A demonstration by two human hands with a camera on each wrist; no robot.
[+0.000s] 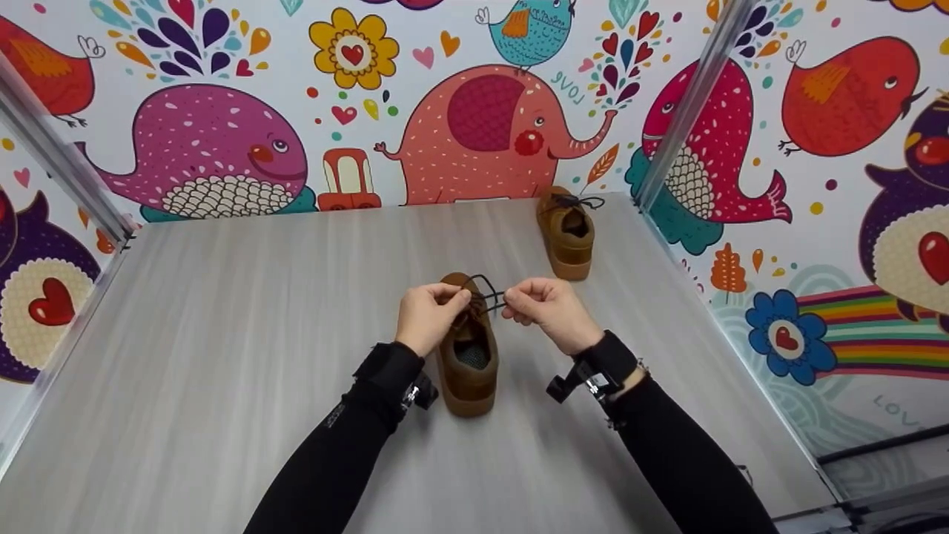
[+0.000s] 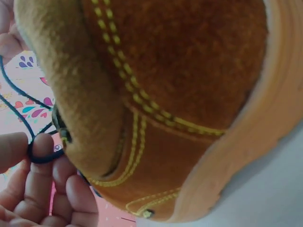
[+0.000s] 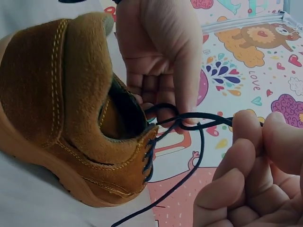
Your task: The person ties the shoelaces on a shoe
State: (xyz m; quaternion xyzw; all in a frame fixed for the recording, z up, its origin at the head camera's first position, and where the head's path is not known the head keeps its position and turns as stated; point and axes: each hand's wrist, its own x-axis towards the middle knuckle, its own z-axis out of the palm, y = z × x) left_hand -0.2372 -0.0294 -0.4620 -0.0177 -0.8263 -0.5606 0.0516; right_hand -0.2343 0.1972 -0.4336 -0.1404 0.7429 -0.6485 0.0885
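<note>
A brown suede shoe (image 1: 469,389) with yellow stitching stands on the table, heel toward me. Its dark shoelace (image 3: 208,115) is drawn up above the tongue and stretched between both hands. The left hand (image 1: 430,315) is over the shoe's left side, thumb and index finger pinching the lace where a loop forms. To the right of the shoe, the right hand (image 1: 552,311) pinches a doubled length of lace between thumb and index finger. One loose lace end hangs down in the right wrist view. Part of the lacing is hidden behind the left hand.
A second brown shoe (image 1: 572,256) stands farther back on the right, its laces spread over the front. The pale wood-grain table (image 1: 259,334) is bordered by walls printed with cartoon animals (image 1: 474,133). Metal posts (image 1: 689,111) mark the corners.
</note>
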